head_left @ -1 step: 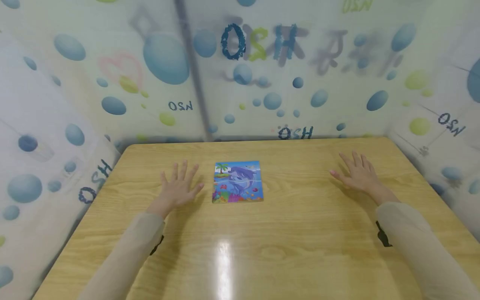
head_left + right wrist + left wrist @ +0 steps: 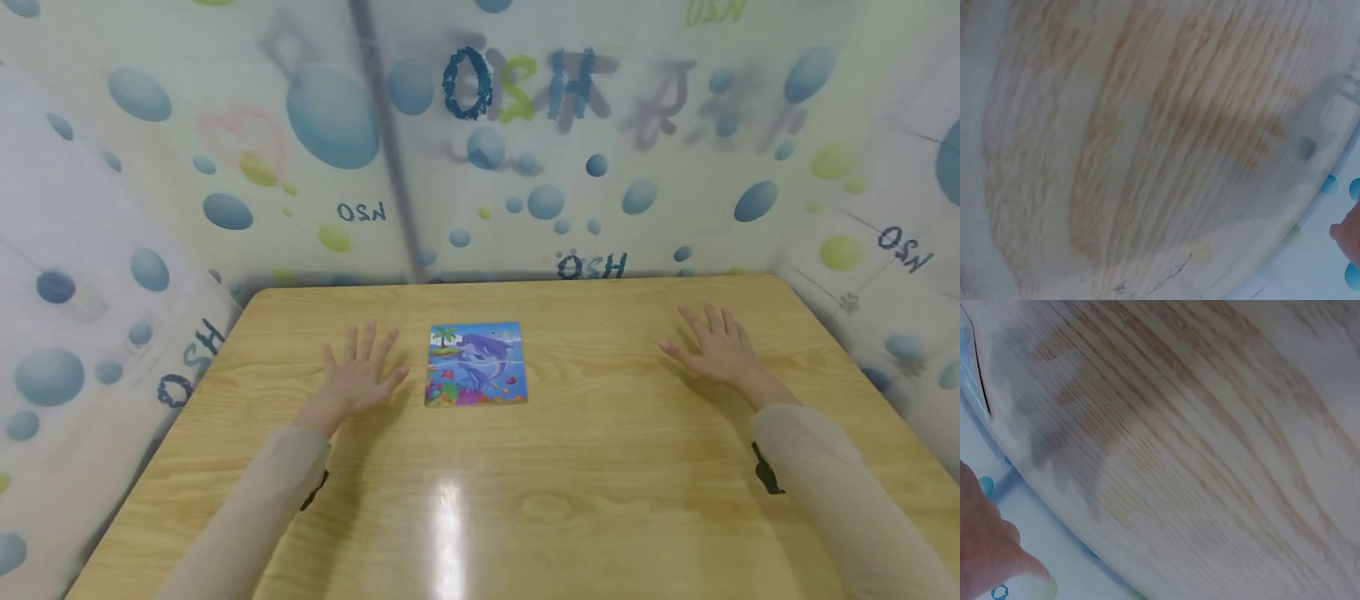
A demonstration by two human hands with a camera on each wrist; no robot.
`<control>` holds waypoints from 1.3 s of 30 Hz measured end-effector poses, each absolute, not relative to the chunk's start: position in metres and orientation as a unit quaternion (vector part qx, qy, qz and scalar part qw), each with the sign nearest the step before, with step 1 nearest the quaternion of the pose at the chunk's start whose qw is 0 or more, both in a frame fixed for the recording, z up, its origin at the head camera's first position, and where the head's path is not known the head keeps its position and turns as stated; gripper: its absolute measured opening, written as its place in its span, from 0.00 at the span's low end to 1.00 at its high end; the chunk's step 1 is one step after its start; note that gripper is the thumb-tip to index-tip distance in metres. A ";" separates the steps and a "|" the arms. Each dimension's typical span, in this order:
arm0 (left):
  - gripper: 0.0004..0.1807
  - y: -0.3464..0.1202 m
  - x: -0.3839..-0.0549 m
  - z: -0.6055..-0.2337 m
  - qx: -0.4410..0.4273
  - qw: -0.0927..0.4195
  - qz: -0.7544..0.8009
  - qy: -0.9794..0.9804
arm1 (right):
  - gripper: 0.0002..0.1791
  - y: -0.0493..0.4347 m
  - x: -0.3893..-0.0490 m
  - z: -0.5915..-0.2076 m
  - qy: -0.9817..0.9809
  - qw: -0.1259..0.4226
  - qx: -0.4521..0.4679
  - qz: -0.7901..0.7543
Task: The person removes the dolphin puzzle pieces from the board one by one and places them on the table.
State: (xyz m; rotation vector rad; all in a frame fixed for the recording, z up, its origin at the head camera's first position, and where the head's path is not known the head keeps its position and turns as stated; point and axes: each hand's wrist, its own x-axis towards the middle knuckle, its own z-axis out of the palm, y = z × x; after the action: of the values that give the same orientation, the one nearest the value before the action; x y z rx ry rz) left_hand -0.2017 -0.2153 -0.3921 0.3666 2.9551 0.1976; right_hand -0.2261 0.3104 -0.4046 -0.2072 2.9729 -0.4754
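A square picture (image 2: pixel 477 364) of a purple dolphin, with a palm tree and coral, lies flat on the wooden table (image 2: pixel 600 475). Thin seam lines run across its surface. My left hand (image 2: pixel 352 379) is spread just left of it, thumb toward its left edge and apart from it. Well to its right, my right hand (image 2: pixel 716 350) has its fingers extended and holds nothing. In the left wrist view a corner of the picture (image 2: pixel 972 369) shows at the upper left, and part of the left hand (image 2: pixel 991 544) below it. The right wrist view catches only a bit of the right hand (image 2: pixel 1349 234).
A pale curtain-like wall (image 2: pixel 480 192) with blue and green dots and mirrored lettering stands behind the table and along both sides. Light glares off the table's front middle. A dark band sits on each wrist, under light sleeves (image 2: pixel 247 500).
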 end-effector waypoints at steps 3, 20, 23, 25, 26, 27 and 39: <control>0.38 -0.216 -0.203 -0.392 0.124 0.078 0.062 0.987 | 0.48 0.308 -0.226 -0.405 0.984 0.063 -0.071 -0.154; 0.41 -0.217 -0.212 -0.391 0.155 0.076 0.065 0.983 | 0.48 0.271 -0.237 -0.387 0.979 0.061 -0.106 -0.164; 0.41 -0.216 -0.213 -0.393 0.173 0.083 0.077 0.978 | 0.49 0.262 -0.241 -0.390 0.976 0.047 -0.120 -0.173; 0.41 -0.214 -0.214 -0.394 0.182 0.086 0.087 0.976 | 0.50 0.254 -0.243 -0.392 0.974 0.044 -0.130 -0.180; 0.42 -0.214 -0.215 -0.395 0.184 0.088 0.094 0.974 | 0.50 0.250 -0.244 -0.393 0.973 0.044 -0.134 -0.185; 0.42 -0.213 -0.215 -0.396 0.188 0.089 0.098 0.973 | 0.50 0.245 -0.244 -0.394 0.972 0.049 -0.135 -0.187; 0.43 -0.193 -0.225 -0.405 0.199 0.099 0.117 0.968 | 0.40 0.192 -0.249 -0.395 0.968 0.071 -0.168 -0.171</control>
State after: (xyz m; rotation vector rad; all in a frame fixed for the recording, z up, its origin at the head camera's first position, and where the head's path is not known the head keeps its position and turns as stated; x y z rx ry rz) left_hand -0.2252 -0.1933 -0.4050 0.5895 2.8636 0.3456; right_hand -0.2487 0.1921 -0.3947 -0.5062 2.9111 -0.5152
